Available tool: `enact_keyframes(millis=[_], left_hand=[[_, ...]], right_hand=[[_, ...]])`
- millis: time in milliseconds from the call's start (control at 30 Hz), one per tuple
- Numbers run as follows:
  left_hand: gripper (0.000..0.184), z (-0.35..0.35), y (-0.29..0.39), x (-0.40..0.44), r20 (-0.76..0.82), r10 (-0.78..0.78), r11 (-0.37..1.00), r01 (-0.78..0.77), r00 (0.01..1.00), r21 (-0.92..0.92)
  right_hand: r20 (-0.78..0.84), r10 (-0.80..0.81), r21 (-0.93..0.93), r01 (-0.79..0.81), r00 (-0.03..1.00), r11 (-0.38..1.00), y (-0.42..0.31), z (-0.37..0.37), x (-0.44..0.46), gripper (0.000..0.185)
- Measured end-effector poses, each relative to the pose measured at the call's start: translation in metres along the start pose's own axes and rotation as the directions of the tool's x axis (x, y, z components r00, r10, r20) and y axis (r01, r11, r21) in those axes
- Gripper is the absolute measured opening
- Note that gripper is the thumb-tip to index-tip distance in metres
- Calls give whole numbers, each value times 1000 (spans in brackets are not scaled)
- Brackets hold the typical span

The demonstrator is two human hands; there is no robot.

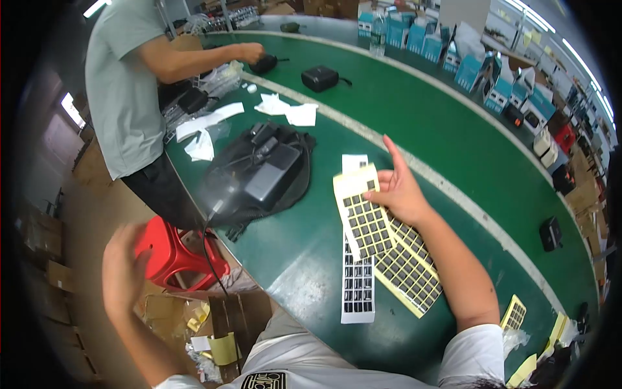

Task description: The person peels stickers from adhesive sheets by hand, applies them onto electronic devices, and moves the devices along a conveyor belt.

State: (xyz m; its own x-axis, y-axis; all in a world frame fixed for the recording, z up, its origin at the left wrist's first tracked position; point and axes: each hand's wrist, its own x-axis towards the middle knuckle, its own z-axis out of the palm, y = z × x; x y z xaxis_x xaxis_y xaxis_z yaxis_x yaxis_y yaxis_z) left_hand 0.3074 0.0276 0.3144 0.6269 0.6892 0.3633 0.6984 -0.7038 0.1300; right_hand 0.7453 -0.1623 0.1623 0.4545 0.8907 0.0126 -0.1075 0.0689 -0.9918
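My right hand [403,194] pinches the top edge of a yellow sheet of dark rectangular stickers [369,223], its index finger stretched out. Beneath it on the green table [304,266] lie another yellow sticker sheet [411,275] and a long white strip with black labels [358,292]. My left hand [123,262] is raised at the left, off the table, blurred by motion; whether it holds anything is hidden. Between the hands, a black bag [295,175] lies on the table with a dark power bank-like box [272,175] and a cable on it.
A person [126,84] stands at the far left side, one hand on a black case [264,63]. Another black case [319,78] sits on the green belt. Below my left hand is a red stool [162,256]. Blue boxes [466,71] line the far side.
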Motion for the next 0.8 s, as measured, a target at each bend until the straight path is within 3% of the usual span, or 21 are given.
enact_keyframes(millis=[33, 67, 133, 167, 200, 300, 333, 367, 400, 467, 567, 633, 800], left_hand=[[43, 3, 42, 19, -44, 101, 975, -108, 994, -192], [41, 15, 64, 37, -109, 301, 917, -319, 947, -240], [36, 56, 112, 67, -224, 577, 670, -612, 786, -420], [28, 68, 144, 84, -239, 674, 520, -678, 699, -520], [17, 91, 170, 100, -255, 723, 471, -729, 641, -498], [11, 150, 217, 134, -231, 765, 444, -752, 601, -488], [11, 161, 226, 140, -128, 787, 485, -733, 604, -477], [11, 171, 231, 144, -21, 797, 528, -713, 604, -461], [11, 172, 233, 144, -29, 804, 516, -721, 594, -462], [11, 173, 229, 140, -42, 747, 563, -664, 664, -492], [18, 181, 213, 145, -87, 703, 523, -597, 706, -608], [26, 181, 206, 148, -44, 639, 497, -456, 768, -738], [32, 180, 198, 156, 53, 643, 402, -278, 764, -872]], right_hand=[[9, -43, -45, 43, 999, 998, 4, 0, -1, 98], [18, -84, -89, 86, 996, 992, 14, -2, 3, 90], [49, -83, -317, 94, 995, 944, 35, -10, 11, 65], [37, -58, -245, 65, 998, 967, 32, -6, 8, 56], [25, -33, -173, 37, 999, 984, 28, 0, 7, 46], [24, -57, -359, 62, 998, 931, 16, 2, 3, 23], [24, -101, -386, 103, 995, 917, 16, 3, 3, 14], [12, -103, -315, 102, 995, 944, 18, 4, 4, 11], [-10, -119, -270, 112, 993, 956, 21, 5, 4, 7], [-16, -138, -444, 116, 990, 889, 23, -1, 4, 8], [-43, -92, -426, 65, 995, 902, -3, 10, -3, 18], [-40, -78, -439, 53, 996, 897, 2, 9, 0, 24], [24, -195, -525, 179, 980, 832, 5, 9, -2, 28]])
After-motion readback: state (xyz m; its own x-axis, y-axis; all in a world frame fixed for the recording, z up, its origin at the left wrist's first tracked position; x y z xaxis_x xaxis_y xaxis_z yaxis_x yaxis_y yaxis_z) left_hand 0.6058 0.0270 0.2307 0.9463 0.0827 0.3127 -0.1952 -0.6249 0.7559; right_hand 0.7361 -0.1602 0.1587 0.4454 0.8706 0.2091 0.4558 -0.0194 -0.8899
